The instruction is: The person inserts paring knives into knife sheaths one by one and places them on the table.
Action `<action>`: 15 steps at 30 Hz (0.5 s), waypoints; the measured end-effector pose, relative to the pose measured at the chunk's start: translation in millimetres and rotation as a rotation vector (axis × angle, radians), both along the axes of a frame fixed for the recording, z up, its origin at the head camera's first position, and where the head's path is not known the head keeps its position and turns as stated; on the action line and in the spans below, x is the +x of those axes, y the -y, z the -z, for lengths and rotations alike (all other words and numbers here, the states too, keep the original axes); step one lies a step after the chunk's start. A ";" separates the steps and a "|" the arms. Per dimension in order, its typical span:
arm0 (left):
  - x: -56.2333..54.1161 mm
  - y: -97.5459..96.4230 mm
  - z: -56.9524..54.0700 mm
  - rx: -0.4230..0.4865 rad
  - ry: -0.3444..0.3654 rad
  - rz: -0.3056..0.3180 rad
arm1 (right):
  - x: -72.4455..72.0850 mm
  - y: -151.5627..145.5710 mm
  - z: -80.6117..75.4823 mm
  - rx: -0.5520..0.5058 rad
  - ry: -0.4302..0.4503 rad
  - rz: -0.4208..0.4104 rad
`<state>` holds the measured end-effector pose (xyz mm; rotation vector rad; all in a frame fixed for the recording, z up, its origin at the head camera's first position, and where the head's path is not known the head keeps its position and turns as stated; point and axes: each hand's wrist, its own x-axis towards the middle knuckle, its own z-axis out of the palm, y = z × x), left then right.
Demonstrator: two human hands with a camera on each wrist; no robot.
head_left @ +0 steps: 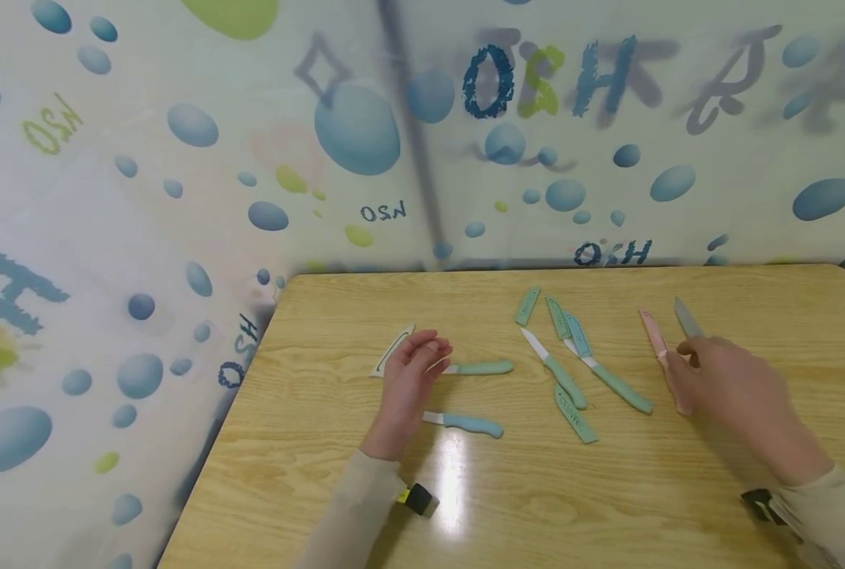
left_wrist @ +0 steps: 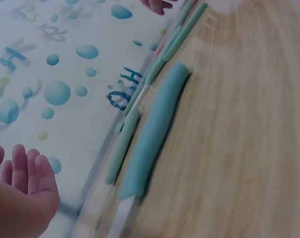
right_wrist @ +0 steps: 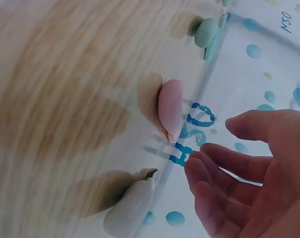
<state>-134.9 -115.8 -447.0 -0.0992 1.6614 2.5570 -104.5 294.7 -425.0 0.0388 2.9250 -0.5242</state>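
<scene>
While right fingers [right_wrist: 237, 161] hover, pink knife [right_wrist: 170, 106] just apart, table edge [head_left: 465, 273] beyond

In the head view, the right hand [head_left: 738, 395] hides the slim grey-bladed knife's [head_left: 688, 318] handle; both beige sleeves [head_left: 836, 510] run off-frame.

Knives [head_left: 566, 383] on table [head_left: 571, 498], mostly left of right hand [head_left: 735, 387]; wall [head_left: 493, 186] behind.

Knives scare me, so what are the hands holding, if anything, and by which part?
Nothing: the left hand and the right hand both look empty.
</scene>
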 end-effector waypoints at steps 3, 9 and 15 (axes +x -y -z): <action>-5.2 7.1 -3.2 -0.061 -0.027 0.006 | 2.6 -1.6 0.4 -0.024 -0.040 0.004; -17.2 21.2 -7.9 -0.180 -0.063 0.010 | 8.0 -4.9 2.1 -0.070 -0.158 0.014; -27.0 35.6 -10.7 -0.382 -0.118 0.001 | 11.8 -5.6 5.7 -0.112 -0.187 -0.012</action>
